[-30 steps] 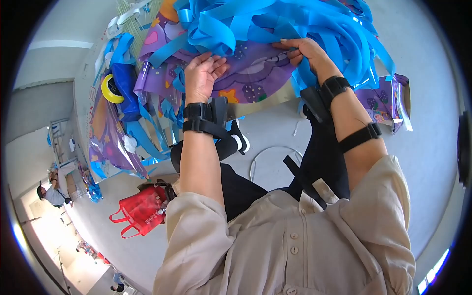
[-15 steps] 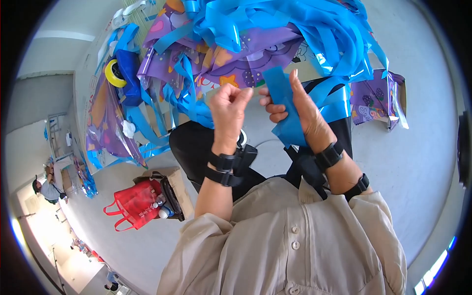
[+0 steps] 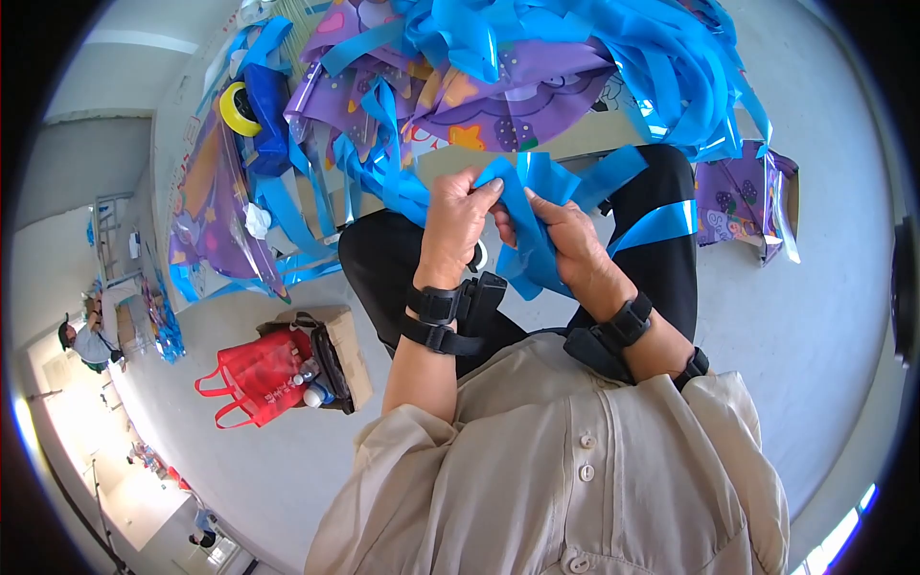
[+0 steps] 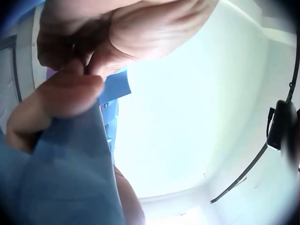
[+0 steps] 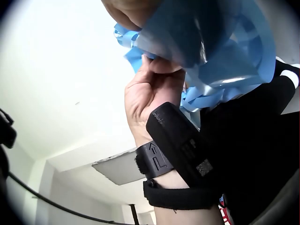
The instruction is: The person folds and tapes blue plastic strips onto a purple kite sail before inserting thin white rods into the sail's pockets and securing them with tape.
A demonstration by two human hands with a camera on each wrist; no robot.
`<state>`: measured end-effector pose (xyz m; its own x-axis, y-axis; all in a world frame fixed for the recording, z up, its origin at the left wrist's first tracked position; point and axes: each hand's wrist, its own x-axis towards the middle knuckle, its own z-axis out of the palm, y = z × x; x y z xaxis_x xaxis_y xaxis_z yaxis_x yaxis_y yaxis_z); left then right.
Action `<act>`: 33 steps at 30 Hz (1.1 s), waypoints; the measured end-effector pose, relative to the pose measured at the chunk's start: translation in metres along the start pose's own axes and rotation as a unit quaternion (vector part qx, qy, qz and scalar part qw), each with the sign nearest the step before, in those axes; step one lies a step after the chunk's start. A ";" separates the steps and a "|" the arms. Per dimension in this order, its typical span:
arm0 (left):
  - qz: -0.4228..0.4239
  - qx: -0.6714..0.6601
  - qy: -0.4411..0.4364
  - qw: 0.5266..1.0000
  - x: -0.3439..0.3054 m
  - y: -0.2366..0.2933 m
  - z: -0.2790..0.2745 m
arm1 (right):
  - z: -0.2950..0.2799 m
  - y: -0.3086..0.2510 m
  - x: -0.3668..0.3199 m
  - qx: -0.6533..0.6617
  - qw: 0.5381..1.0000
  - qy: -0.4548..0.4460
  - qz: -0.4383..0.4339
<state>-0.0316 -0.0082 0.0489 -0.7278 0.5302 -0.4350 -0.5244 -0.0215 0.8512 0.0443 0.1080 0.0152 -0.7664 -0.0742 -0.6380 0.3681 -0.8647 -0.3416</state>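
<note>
Blue plastic ribbon (image 3: 532, 251) runs between the left hand (image 3: 453, 225), which pinches its far part, and the right hand (image 3: 583, 257), which grips it between thumb and fingers; its held length slants rightward toward the beige shirt (image 3: 517, 431).

Two bare hands (image 3: 455, 228) show at centre; one red two-handled tote bag (image 3: 257, 376) lies lower left, one round yellow-and-black roll (image 3: 230, 113) upper left; shiny blue plastic strips (image 3: 685, 91) overlap uncountably at top.
</note>
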 end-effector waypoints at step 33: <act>0.187 0.007 0.163 0.969 0.009 -0.046 0.008 | -0.002 -0.008 -0.002 0.005 0.993 0.034 -0.110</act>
<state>-0.0106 0.0045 0.0080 -0.9679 0.1920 -0.1625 -0.1924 -0.1488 0.9700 0.0443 0.1159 0.0174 -0.7902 0.1505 -0.5941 0.1903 -0.8612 -0.4713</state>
